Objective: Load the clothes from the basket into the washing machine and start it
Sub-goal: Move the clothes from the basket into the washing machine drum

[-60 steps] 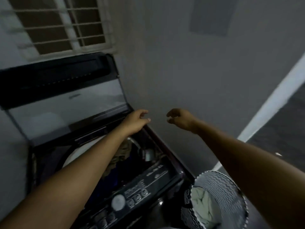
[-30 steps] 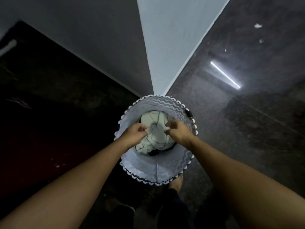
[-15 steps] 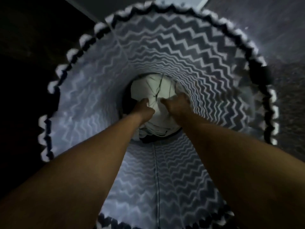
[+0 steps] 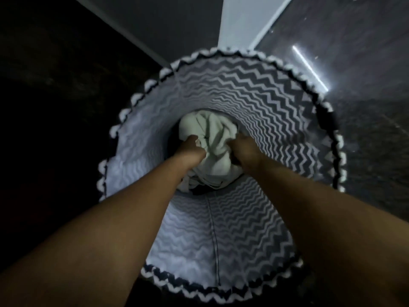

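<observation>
Half a second ago both hands were only pressing down onto the pale bundle at the bottom of the basket; now they have closed into it and the cloth bunches up between them, sitting a little higher against the zigzag wall. Two seconds back the hands hovered over the open washing machine, so this reads as a fresh trip down for another load, with the lift-out about to begin rather than finished.

Going from the left: the dark floor (image 4: pixel 51 111) lies beside the basket (image 4: pixel 137 156), whose scalloped white rim rings the whole view. The left hand (image 4: pixel 190 149) reaches deep inside, its fingers curled and buried in the left side of the light garment (image 4: pixel 212 138), gripping a fold. The right hand (image 4: pixel 244 155) does the same on the right side, fingers wrapped tight into the cloth, so the bundle is pinched between the two fists.

The basket holds this cream-white garment as its top layer, and under its near edge a strip of darker cloth (image 4: pixel 202 189) shows; how much more lies beneath cannot be told. The washing machine is out of view here. To the right, glossy floor (image 4: pixel 365 120) carries the reflection of a strip light.
</observation>
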A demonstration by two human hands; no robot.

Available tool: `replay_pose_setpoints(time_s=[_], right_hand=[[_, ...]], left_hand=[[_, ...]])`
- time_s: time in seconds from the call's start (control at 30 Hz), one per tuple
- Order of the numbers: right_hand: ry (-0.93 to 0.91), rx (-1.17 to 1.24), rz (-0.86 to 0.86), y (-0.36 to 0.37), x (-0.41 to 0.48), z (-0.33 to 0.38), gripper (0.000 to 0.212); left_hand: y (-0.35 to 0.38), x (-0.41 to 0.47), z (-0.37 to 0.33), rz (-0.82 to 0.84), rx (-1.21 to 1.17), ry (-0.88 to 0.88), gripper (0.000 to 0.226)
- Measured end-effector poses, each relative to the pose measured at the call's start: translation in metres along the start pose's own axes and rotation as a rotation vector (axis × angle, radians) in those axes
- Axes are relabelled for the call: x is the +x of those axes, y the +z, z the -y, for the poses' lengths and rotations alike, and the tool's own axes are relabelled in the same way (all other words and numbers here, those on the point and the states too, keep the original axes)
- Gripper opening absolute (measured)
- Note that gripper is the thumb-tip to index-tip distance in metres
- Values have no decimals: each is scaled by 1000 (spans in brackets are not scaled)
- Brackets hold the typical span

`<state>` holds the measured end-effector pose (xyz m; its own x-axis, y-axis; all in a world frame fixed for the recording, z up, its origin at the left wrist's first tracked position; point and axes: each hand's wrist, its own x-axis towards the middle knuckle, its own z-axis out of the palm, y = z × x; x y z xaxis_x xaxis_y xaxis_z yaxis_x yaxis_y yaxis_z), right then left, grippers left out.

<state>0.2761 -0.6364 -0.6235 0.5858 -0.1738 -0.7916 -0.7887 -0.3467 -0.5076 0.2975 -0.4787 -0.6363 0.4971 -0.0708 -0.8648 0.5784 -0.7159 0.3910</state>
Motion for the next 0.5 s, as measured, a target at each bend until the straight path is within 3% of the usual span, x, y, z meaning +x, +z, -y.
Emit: replay_pose_setpoints(time_s=[0.1, 0.17, 0.23, 0.4, 0.5], right_hand=[[17, 318, 154, -14, -49, 30, 23], [-103, 273, 233, -28, -85, 57, 25], [-214, 230, 305, -47, -128, 86, 25], [-500, 57, 393, -102, -250, 164, 17], [-615, -95, 351, -137, -317, 197, 15]], left_hand=[[-13, -39, -11, -5, 22, 112, 83], [-21, -58, -13, -26, 104, 158, 105], [-39, -115, -35, -62, 144, 216, 109], [-82, -233, -82, -120, -71, 269, 59], [-109, -305, -111, -130, -199, 326, 32]])
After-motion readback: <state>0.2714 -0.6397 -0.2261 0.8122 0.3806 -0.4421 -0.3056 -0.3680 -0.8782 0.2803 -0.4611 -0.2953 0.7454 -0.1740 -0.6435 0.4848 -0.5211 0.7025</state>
